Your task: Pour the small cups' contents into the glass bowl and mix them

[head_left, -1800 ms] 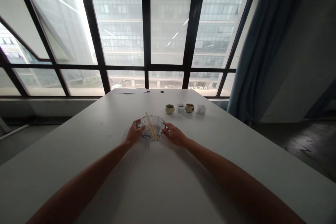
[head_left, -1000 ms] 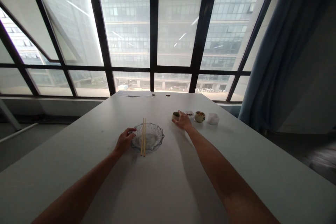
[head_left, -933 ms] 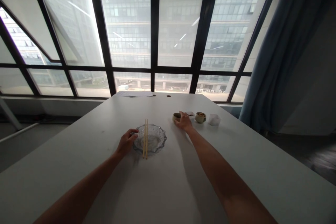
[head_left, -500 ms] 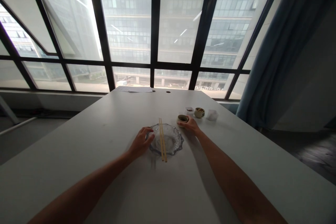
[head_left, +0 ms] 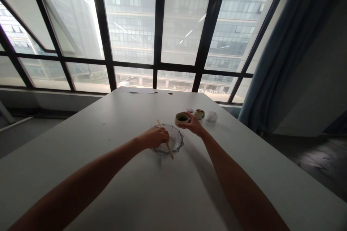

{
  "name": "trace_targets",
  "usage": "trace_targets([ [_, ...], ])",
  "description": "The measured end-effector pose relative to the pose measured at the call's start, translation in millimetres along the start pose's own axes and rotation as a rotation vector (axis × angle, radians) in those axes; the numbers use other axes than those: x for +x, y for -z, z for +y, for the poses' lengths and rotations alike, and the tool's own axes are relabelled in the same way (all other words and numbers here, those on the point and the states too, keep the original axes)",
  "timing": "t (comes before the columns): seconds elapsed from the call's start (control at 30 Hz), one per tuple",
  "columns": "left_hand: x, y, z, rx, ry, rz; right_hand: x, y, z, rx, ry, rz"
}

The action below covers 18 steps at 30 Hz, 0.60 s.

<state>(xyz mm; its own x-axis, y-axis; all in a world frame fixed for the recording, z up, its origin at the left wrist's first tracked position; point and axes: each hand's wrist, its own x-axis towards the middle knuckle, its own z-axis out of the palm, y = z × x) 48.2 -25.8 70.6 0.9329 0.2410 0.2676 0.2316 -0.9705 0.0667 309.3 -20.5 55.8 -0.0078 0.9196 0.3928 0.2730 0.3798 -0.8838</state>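
A clear glass bowl with a wavy rim (head_left: 178,143) stands on the white table. Over it, my left hand (head_left: 156,137) is closed around a pair of light wooden chopsticks (head_left: 169,150), whose ends stick out on both sides of the fist. My right hand (head_left: 192,124) grips a small round greenish cup (head_left: 179,118) by its right side, just beyond the bowl's right rim. The cup's inside looks dark; what it holds is too small to make out.
Behind my right hand stand a small white dish (head_left: 190,110), a second cup with yellowish bits (head_left: 200,114) and a translucent white container (head_left: 211,117). Paper sheets (head_left: 137,90) lie at the far edge of the white table (head_left: 114,173), before the windows.
My left hand has moved from the bowl's left rim onto the chopsticks and closed on them, and they are now tilted. My right hand has brought the cup left and seemingly up.
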Motion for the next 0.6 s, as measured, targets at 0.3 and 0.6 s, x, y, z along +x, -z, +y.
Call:
trace_targets([
  [0.3,-68,-4.1,-48,0.353,0.216,0.492,0,-22,-25,-0.401,0.341,-0.184],
  [0.6,-78,-21.9,-43,0.343,0.181,0.557,-20,-54,-56,-1.058,0.489,-0.349],
])
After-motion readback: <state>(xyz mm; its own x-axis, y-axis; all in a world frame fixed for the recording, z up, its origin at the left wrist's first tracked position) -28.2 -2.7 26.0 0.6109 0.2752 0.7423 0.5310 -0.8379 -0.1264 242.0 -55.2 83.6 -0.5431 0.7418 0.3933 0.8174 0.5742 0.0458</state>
